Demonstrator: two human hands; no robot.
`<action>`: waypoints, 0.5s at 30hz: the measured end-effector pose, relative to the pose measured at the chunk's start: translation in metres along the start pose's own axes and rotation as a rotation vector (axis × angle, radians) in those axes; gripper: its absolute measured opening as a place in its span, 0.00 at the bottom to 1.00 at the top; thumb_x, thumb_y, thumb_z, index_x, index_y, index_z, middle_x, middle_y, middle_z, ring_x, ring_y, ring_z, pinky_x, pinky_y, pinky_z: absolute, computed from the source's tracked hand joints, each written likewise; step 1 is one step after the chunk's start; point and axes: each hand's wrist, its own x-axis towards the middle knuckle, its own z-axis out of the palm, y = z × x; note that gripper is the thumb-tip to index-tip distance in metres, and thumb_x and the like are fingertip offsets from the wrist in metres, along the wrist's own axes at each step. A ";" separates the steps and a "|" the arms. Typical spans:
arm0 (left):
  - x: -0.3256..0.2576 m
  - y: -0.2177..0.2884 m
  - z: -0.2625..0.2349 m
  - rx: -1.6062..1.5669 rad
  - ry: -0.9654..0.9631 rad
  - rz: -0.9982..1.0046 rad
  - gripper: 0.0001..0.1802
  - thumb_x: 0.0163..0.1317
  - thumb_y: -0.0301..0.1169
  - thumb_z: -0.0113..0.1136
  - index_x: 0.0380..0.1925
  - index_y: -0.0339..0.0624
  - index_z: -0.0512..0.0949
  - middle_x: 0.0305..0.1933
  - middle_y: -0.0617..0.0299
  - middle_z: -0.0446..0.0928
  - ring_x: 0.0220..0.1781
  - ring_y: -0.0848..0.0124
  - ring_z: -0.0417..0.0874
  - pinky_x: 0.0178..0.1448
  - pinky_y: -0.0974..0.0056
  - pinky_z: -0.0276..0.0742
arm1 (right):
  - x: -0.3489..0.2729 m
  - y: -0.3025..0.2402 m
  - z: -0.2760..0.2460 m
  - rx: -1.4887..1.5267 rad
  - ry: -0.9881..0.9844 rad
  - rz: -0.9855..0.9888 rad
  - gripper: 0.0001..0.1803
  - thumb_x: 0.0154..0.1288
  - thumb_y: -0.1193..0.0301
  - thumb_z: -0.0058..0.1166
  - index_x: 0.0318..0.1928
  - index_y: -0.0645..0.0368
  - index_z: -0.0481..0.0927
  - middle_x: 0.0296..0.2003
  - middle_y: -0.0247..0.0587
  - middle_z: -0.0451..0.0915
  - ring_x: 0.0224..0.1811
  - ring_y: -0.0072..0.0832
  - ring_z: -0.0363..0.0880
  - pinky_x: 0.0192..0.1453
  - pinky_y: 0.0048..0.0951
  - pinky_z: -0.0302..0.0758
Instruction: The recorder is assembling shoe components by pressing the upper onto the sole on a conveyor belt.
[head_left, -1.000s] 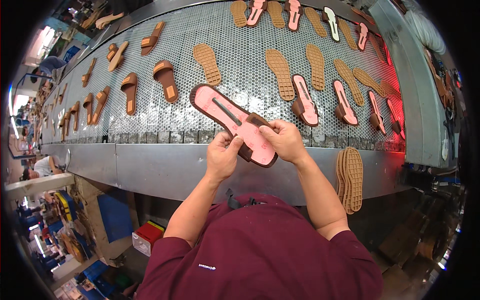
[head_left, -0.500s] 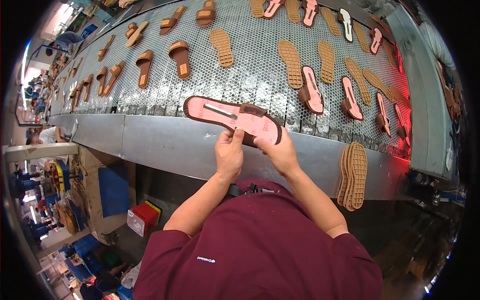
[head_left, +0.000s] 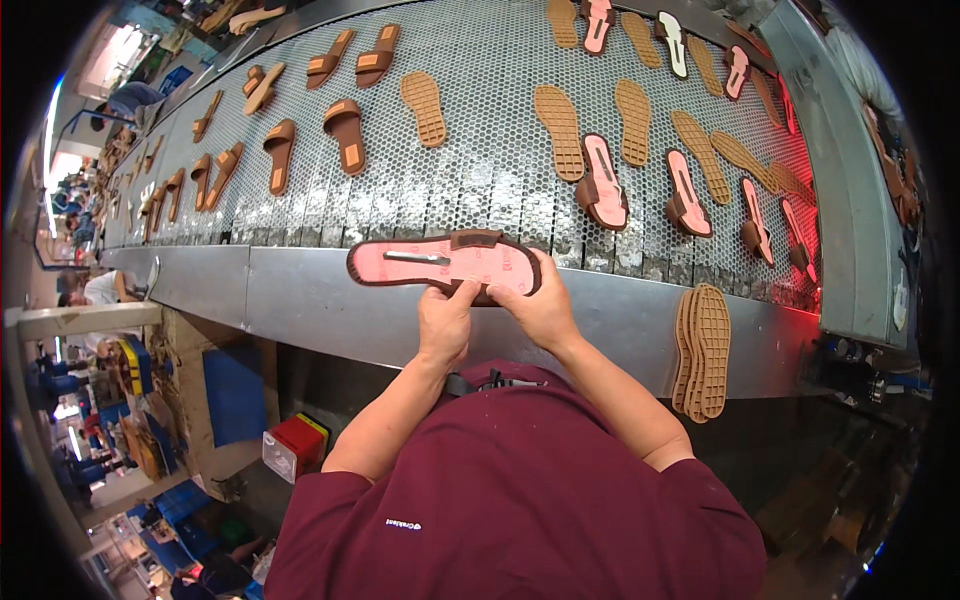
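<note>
Both my hands hold one brown sandal, its underside up, above the front edge of the conveyor. Its pink insole board shows, with a narrow metal shank along it and a brown strap edge at the far side. My left hand pinches the near edge around the middle, thumb on top. At the right end, my right hand wraps the rim with its thumb over the pink face. The fingers beneath are hidden.
A perforated metal conveyor carries brown sandals, tan rubber soles and upturned pink-bottomed sandals. Several tan soles stand stacked on the steel ledge. A grey machine housing with red light stands at the right.
The sandal has come nearer to me and a little left, and now lies more level from left to right. The sandals and soles on the conveyor have shifted left; the stacked soles stay put.
</note>
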 end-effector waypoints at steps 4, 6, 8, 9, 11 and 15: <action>0.016 -0.012 -0.021 0.027 0.012 -0.071 0.17 0.74 0.39 0.57 0.55 0.41 0.76 0.54 0.65 0.80 0.55 0.75 0.78 0.58 0.62 0.72 | 0.016 0.008 0.004 0.366 -0.107 0.210 0.23 0.66 0.69 0.65 0.57 0.64 0.74 0.44 0.35 0.83 0.42 0.17 0.79 0.45 0.23 0.77; 0.021 -0.019 -0.032 0.022 0.155 -0.239 0.18 0.75 0.45 0.55 0.54 0.47 0.77 0.53 0.69 0.80 0.54 0.77 0.77 0.54 0.63 0.68 | 0.032 0.020 0.006 0.313 -0.127 0.228 0.18 0.68 0.69 0.63 0.55 0.63 0.77 0.41 0.33 0.83 0.39 0.15 0.78 0.42 0.22 0.76; 0.025 -0.017 -0.057 -0.094 0.114 -0.388 0.21 0.72 0.56 0.55 0.46 0.52 0.77 0.46 0.72 0.78 0.49 0.77 0.75 0.52 0.64 0.64 | 0.051 0.021 0.004 0.225 -0.181 0.226 0.15 0.70 0.69 0.62 0.53 0.63 0.80 0.39 0.31 0.84 0.38 0.14 0.77 0.41 0.21 0.75; 0.016 -0.012 -0.070 -0.065 0.195 -0.500 0.17 0.70 0.50 0.61 0.44 0.50 0.77 0.44 0.70 0.77 0.48 0.76 0.74 0.52 0.63 0.67 | 0.062 0.014 -0.001 0.166 -0.226 0.211 0.14 0.70 0.69 0.61 0.52 0.63 0.81 0.39 0.31 0.83 0.38 0.14 0.77 0.41 0.21 0.75; -0.003 0.006 -0.099 0.391 0.073 -0.460 0.19 0.64 0.44 0.69 0.45 0.45 0.77 0.45 0.68 0.76 0.48 0.74 0.75 0.53 0.64 0.69 | 0.088 0.016 -0.014 0.030 -0.345 0.158 0.12 0.71 0.70 0.59 0.49 0.65 0.83 0.37 0.30 0.84 0.37 0.14 0.76 0.42 0.21 0.75; 0.010 0.062 -0.100 0.801 -0.121 0.196 0.29 0.52 0.33 0.78 0.51 0.37 0.76 0.56 0.58 0.75 0.55 0.66 0.77 0.62 0.59 0.72 | 0.133 -0.048 0.000 -0.284 -0.604 0.238 0.10 0.69 0.69 0.60 0.39 0.64 0.83 0.31 0.32 0.84 0.35 0.15 0.77 0.40 0.25 0.74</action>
